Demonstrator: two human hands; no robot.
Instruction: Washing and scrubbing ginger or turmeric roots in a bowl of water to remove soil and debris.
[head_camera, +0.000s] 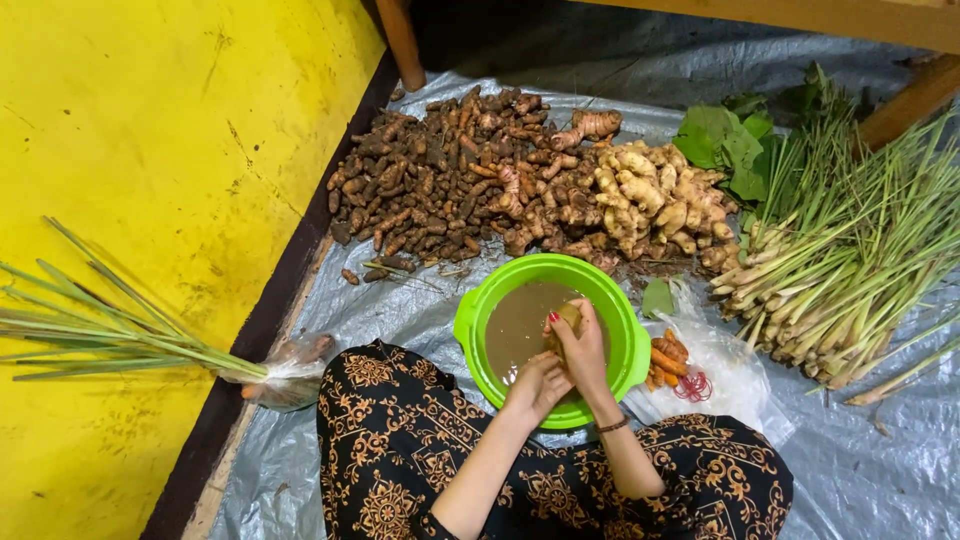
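A bright green plastic basin of muddy brown water sits on the grey tarp in front of my crossed legs. Both my hands are over it. My right hand is closed around a pale yellowish root just above the water. My left hand is right against the root's lower end, fingers curled on it. Black trousers with an orange pattern cover my knees below the basin.
A heap of dark turmeric roots and paler ginger lies beyond the basin. Lemongrass stalks and green leaves lie at right. A clear bag with orange peeled roots sits beside the basin. More lemongrass rests on the yellow floor at left.
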